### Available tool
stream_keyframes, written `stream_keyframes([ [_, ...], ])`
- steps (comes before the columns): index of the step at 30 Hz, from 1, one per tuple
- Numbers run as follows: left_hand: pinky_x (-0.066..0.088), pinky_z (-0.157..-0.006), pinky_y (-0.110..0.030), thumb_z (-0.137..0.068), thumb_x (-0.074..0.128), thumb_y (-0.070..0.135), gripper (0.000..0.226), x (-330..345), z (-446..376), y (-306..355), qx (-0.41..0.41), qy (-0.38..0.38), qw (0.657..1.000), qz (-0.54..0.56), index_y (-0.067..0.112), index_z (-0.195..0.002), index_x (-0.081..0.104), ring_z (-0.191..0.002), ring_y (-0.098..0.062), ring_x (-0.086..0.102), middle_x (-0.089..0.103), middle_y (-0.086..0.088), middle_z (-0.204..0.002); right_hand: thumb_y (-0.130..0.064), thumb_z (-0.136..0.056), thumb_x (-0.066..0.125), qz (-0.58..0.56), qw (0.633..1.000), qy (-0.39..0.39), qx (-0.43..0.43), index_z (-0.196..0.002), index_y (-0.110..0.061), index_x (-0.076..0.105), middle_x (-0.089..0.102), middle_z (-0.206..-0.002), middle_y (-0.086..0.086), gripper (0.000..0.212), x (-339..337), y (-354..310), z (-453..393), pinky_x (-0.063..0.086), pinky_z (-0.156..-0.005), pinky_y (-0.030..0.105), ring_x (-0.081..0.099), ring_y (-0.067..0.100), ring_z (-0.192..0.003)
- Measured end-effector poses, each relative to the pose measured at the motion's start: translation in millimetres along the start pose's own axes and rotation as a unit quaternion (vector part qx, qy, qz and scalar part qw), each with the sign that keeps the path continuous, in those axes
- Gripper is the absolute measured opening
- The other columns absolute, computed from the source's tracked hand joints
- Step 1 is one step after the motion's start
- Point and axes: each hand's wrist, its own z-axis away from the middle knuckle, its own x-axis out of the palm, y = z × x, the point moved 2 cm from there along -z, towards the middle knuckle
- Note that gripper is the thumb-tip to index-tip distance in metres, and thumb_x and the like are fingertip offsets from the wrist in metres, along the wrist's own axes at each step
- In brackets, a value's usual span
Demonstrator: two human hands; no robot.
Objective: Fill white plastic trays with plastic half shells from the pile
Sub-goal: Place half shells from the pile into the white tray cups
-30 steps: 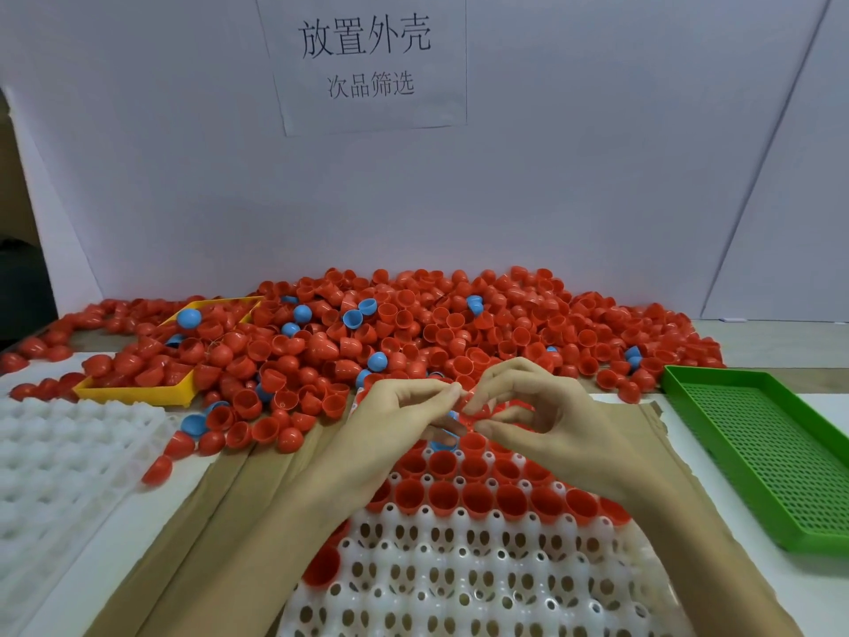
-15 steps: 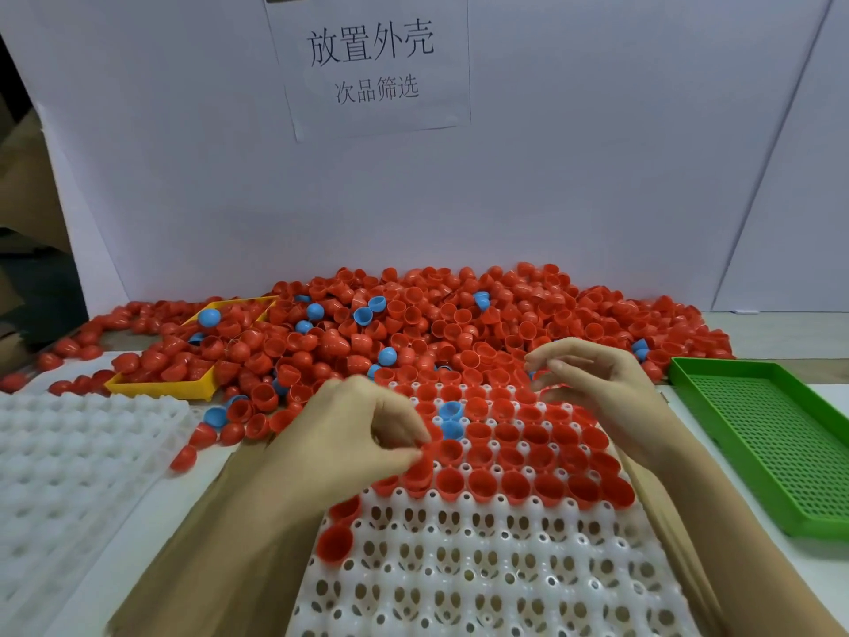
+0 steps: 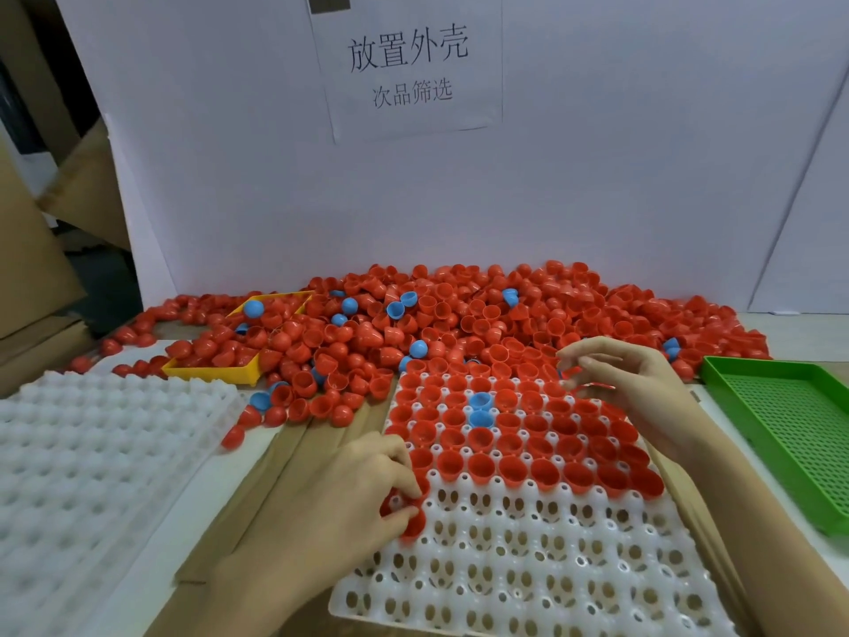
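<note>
A white backboard with a paper sign (image 3: 406, 69) stands behind a worktable heaped with a pile of red plastic half shells (image 3: 459, 319), a few blue among them. In front lies the white plastic cup tray (image 3: 528, 558), its far rows filled. The left hand (image 3: 340, 503) pinches a red half shell (image 3: 410, 521) at the tray's left edge. The right hand (image 3: 638, 388) hovers over the far right corner, fingers loosely curled; whether it holds anything is unclear. A green perforated tray (image 3: 790, 434) sits right, a yellow tray (image 3: 216, 371) and a second white tray (image 3: 92, 452) left.
</note>
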Motion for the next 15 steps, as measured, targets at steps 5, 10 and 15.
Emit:
stream_keyframes([
  [5, 0.051, -0.081, -0.015, -0.088, 0.071, 0.051, 0.022, -17, -7, -12, 0.007, -0.012, 1.0, 0.004, 0.039, -0.106, 0.078, -0.097, 0.009, 0.057, 0.061, 0.029, -0.101, -0.004, -0.103, 0.058, -0.021, 0.999, 0.023, 0.002, -0.106, -0.013, 0.08, 0.076, -0.106, 0.014, 0.024, -9, 3, -1, 0.061, -0.077, 0.027, 0.073, 0.022, -0.088],
  [10, 0.05, -0.076, -0.011, -0.091, 0.074, 0.038, 0.005, -19, -64, -40, -0.04, 0.093, 0.985, 0.139, 0.037, -0.09, 0.079, -0.091, -0.001, 0.065, 0.066, 0.023, -0.099, 0.0, -0.104, 0.055, -0.024, 0.996, 0.086, 0.005, -0.105, -0.015, 0.08, 0.077, -0.099, 0.01, 0.03, -17, 6, -2, 0.061, -0.074, 0.024, 0.072, 0.019, -0.082],
  [15, 0.041, -0.115, -0.042, -0.102, 0.052, 0.053, 0.047, 27, -118, -70, -0.225, 0.114, 0.944, 0.215, 0.022, -0.138, 0.056, -0.132, -0.019, 0.048, 0.053, -0.001, -0.137, -0.016, -0.105, 0.057, 0.262, 0.927, 0.268, 0.029, -0.103, -0.016, 0.073, 0.075, -0.087, 0.003, 0.017, -27, 17, -2, 0.056, -0.076, 0.039, 0.072, 0.024, -0.084],
])
